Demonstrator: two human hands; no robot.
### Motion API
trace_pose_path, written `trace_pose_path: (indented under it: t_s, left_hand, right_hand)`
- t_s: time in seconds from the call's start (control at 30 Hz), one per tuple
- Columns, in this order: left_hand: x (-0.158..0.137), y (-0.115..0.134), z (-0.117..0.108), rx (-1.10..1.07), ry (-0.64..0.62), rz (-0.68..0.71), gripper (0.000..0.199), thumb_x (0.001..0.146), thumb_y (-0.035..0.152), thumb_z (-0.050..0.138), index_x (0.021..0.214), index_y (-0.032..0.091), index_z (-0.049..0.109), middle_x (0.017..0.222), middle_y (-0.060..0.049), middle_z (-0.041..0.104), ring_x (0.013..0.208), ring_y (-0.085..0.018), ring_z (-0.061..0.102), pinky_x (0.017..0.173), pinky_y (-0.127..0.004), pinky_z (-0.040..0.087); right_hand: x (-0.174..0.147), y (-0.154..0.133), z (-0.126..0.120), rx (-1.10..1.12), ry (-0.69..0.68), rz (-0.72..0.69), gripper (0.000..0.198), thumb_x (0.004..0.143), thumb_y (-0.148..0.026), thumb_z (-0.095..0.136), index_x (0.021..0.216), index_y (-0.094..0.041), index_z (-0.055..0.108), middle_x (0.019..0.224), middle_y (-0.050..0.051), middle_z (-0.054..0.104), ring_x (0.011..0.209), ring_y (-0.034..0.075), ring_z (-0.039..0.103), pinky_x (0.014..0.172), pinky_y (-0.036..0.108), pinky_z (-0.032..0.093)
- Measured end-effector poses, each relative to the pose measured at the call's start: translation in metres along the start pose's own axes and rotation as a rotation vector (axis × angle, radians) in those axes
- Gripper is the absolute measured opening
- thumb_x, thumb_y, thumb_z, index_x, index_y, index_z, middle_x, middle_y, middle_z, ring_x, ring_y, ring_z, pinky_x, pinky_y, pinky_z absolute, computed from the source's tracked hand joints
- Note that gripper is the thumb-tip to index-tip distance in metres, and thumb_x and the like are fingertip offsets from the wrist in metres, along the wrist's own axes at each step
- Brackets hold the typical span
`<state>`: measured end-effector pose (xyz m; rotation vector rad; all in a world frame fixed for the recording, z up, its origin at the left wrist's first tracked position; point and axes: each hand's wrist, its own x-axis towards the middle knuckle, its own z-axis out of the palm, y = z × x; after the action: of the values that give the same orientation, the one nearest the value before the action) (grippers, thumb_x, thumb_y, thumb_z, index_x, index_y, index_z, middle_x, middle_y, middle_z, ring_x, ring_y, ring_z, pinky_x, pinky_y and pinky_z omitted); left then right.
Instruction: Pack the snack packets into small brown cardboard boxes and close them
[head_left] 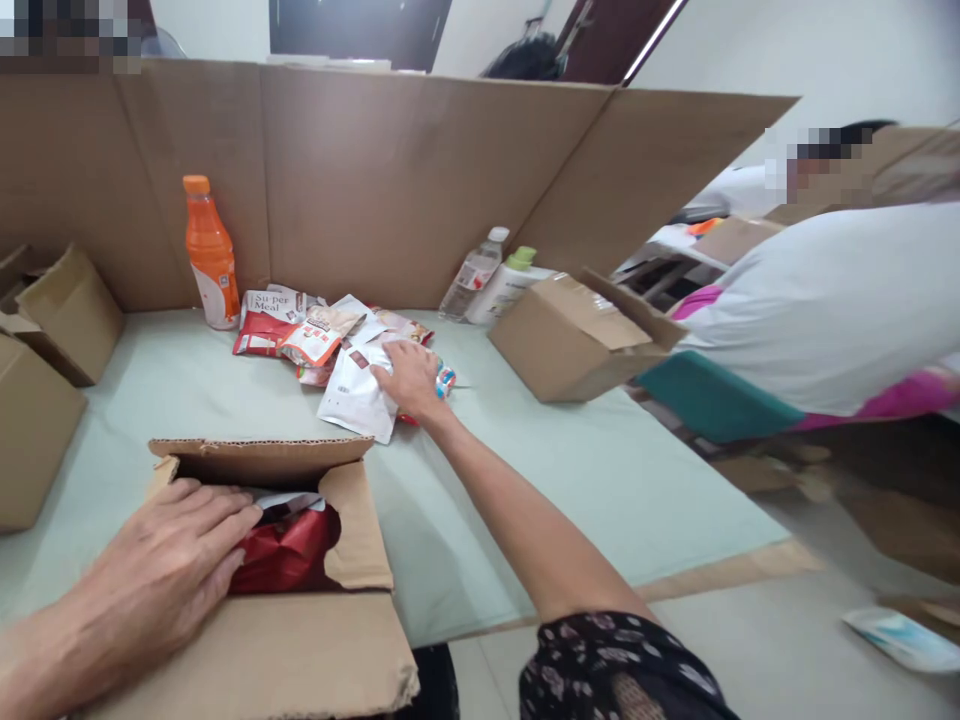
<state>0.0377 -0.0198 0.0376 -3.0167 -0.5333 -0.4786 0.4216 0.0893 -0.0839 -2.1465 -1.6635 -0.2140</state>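
At the front left stands an open cardboard box [277, 660] with its flaps folded out. Inside it lie a shiny red pouch [281, 553] and a silvery packet [294, 503]. My left hand [187, 535] rests over the box's left side, its fingers stretched out across the opening and touching the contents. Farther away, my right hand [414, 380] lies with fingers apart on a heap of snack pouches, nearest a white pouch [356, 392]. Beside it in the heap are a red and white "Super Meal" pouch [270, 322] and an orange and white pouch [315, 338].
An orange bottle [210, 250], a clear bottle [474, 275] and a green-capped white bottle [510, 285] stand by the cardboard screen [397, 190]. Closed-looking cartons flank the table: one carton [562, 340] right, another [34, 430] left. A person in white [832, 300] sits at right.
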Motion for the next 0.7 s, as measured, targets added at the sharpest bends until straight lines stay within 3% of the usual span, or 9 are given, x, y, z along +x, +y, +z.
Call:
trace_pose_path:
  t_s: [0.23, 0.43, 0.57, 0.7]
  left_hand:
    - [-0.003, 0.000, 0.003, -0.058, 0.007, -0.039, 0.031, 0.100, 0.016, 0.046, 0.118, 0.017, 0.071, 0.113, -0.007, 0.079, 0.100, -0.024, 0.073, 0.090, -0.039, 0.049]
    - [-0.004, 0.000, 0.002, -0.050, -0.051, -0.070, 0.033, 0.100, 0.018, 0.044, 0.119, 0.019, 0.071, 0.113, -0.007, 0.079, 0.100, -0.024, 0.073, 0.090, -0.041, 0.051]
    - [-0.003, 0.000, 0.001, -0.035, -0.040, -0.057, 0.030, 0.100, 0.019, 0.048, 0.121, 0.019, 0.070, 0.114, -0.006, 0.079, 0.101, -0.024, 0.074, 0.088, -0.040, 0.053]
    - [-0.002, 0.002, -0.001, -0.031, 0.011, -0.069, 0.028, 0.098, 0.018, 0.049, 0.116, 0.019, 0.071, 0.112, -0.006, 0.080, 0.098, -0.023, 0.075, 0.089, -0.038, 0.055]
  right_hand:
    - [-0.019, 0.010, -0.006, 0.049, 0.005, 0.048, 0.042, 0.089, -0.035, 0.060, 0.127, -0.018, 0.069, 0.127, 0.016, 0.066, 0.117, 0.036, 0.053, 0.099, 0.047, 0.037]
    - [-0.029, 0.015, -0.008, 0.216, 0.018, 0.054, 0.036, 0.085, -0.030, 0.064, 0.118, -0.020, 0.073, 0.143, 0.015, 0.058, 0.127, 0.037, 0.049, 0.106, 0.050, 0.037]
    - [-0.002, 0.019, -0.008, 0.391, 0.020, 0.122, 0.033, 0.092, -0.024, 0.060, 0.122, -0.018, 0.071, 0.136, 0.015, 0.063, 0.120, 0.031, 0.058, 0.108, 0.049, 0.042]
    - [0.046, 0.019, 0.000, 0.578, -0.073, 0.310, 0.033, 0.101, -0.033, 0.063, 0.130, -0.017, 0.063, 0.122, 0.010, 0.067, 0.102, 0.023, 0.067, 0.093, 0.044, 0.056]
